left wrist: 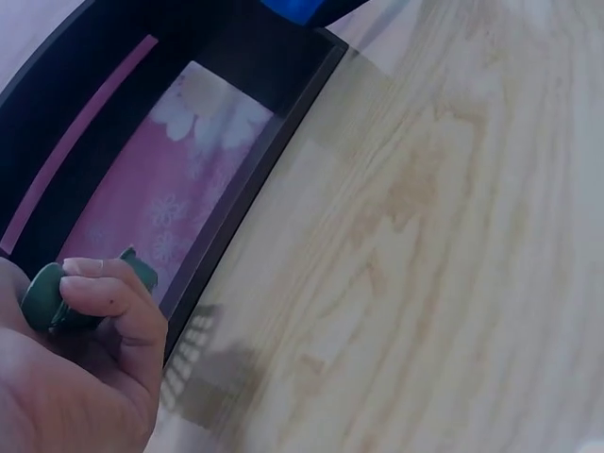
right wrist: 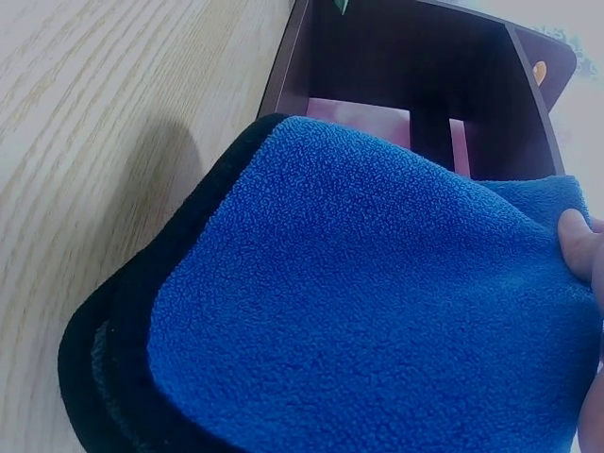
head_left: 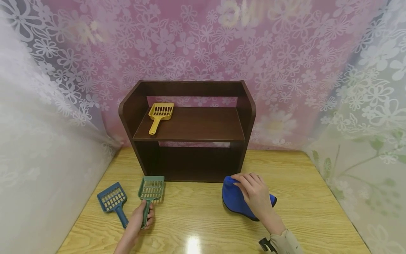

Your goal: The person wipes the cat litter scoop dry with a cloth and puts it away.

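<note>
My left hand point(head_left: 139, 218) grips the handle of a green litter scoop point(head_left: 151, 188), its slotted head pointing toward the shelf. In the left wrist view the fingers curl round the green handle point(left wrist: 43, 298). A blue litter scoop point(head_left: 112, 199) lies on the table just left of that hand. On the right, my right hand point(head_left: 256, 193) pinches a blue cloth point(head_left: 234, 198) with dark edging by its upper part. The right wrist view shows the cloth point(right wrist: 377, 283) folded and hanging from the thumb and fingers. A yellow litter scoop point(head_left: 161, 112) rests on the upper shelf board, at its left.
A dark brown two-tier shelf point(head_left: 190, 123) stands at the back of the wooden table point(head_left: 190, 208). Floral curtains point(head_left: 203, 42) hang behind it and along both sides.
</note>
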The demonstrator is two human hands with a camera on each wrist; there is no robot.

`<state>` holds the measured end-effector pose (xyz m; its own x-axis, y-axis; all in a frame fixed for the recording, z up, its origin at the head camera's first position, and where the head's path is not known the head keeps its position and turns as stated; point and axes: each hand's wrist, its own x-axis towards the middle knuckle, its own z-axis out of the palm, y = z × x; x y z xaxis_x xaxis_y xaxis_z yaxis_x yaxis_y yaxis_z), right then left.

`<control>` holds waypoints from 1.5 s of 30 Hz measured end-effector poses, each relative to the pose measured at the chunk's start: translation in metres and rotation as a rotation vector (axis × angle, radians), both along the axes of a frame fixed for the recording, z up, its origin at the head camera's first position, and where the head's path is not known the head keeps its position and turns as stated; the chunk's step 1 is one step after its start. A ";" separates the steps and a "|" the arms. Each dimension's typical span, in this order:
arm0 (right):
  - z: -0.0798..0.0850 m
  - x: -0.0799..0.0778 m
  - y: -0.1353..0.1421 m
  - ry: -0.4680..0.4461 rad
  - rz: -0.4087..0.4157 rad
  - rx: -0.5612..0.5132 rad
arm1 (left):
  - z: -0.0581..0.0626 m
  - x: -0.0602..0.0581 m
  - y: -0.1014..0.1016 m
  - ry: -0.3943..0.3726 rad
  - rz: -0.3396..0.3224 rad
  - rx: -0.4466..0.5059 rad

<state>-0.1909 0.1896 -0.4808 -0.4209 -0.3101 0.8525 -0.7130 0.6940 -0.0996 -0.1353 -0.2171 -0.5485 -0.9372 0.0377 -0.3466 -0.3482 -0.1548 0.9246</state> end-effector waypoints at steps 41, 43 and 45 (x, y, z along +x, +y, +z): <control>0.000 -0.004 0.005 -0.009 -0.017 0.021 | 0.022 -0.044 0.064 0.185 -0.372 -0.173; 0.002 -0.007 0.006 -0.009 -0.020 0.021 | 0.024 -0.046 0.068 0.183 -0.384 -0.179; 0.005 -0.009 0.007 -0.011 -0.022 0.022 | 0.026 -0.047 0.071 0.174 -0.398 -0.175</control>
